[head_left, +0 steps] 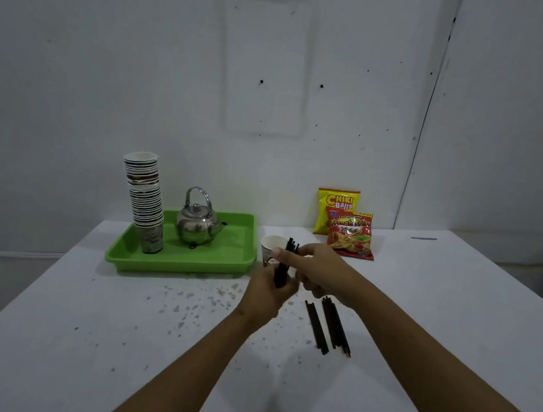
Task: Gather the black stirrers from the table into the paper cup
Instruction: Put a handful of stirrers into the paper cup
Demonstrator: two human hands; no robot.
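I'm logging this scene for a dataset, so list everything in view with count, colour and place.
table: one, white, fills the foreground
tray: one, green, far left of table
kettle: one, silver, on the tray
cup stack: one tall stack, white and brown, on the tray's left end
paper cup: one, white, just right of the tray
snack bags: two, yellow and red, against the wall
held stirrers: a bundle, black, upright between both hands
loose stirrers: several, black, lying on the table to the right
left hand: one, gripping the bundle low
right hand: one, on the bundle's top
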